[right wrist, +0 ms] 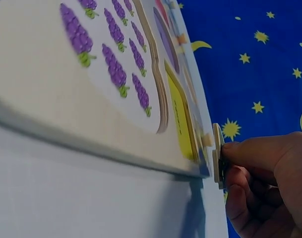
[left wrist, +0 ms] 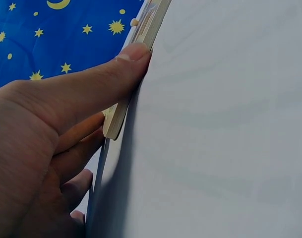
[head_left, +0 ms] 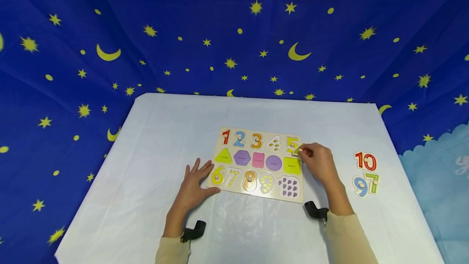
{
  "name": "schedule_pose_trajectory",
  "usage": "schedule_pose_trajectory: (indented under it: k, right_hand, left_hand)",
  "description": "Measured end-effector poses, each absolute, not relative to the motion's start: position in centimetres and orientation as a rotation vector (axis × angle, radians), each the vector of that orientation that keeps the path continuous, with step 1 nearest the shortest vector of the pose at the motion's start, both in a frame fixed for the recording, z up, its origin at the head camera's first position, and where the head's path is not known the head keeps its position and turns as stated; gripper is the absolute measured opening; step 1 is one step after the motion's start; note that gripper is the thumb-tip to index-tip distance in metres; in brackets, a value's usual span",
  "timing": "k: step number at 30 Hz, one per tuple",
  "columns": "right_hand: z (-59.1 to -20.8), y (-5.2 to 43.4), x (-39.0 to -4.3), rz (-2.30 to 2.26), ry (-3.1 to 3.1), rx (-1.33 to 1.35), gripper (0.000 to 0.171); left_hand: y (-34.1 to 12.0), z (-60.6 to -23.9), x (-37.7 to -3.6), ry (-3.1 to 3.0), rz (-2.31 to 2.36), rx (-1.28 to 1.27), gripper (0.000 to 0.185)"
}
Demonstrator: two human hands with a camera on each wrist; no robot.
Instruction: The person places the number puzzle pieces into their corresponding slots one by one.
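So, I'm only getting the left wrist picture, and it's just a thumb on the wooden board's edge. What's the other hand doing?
Observer: The right hand is pinching a small puzzle piece.

Operator: Cool! Which number holes are empty?

Observer: The 4 slot, 7 slot, 9 slot and 10 slot in the board have no number piece in them.

Operator: Are there spare numbers lying around?

Observer: Yes, a red 10, blue 9 and green 7 lie right of the board.

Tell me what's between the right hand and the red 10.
In the head view, only bare white table separates the right hand from the red 10.
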State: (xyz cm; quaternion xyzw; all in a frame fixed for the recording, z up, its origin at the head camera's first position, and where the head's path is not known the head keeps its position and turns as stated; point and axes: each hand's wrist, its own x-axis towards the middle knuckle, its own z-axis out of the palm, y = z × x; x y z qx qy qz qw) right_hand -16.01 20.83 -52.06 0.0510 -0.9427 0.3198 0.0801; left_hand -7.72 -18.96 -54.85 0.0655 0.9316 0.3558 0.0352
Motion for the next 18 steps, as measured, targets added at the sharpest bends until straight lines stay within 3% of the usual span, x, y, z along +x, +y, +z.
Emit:
schedule_pose_trajectory:
  k: [18]
  right_hand:
    - [-51.5, 18.6, -17.3, 0.999, -2.837, 0.175, 0.018]
  left_hand:
    - [-18.9, -54.6, -7.7, 2.86, 1.08, 0.188, 0.087]
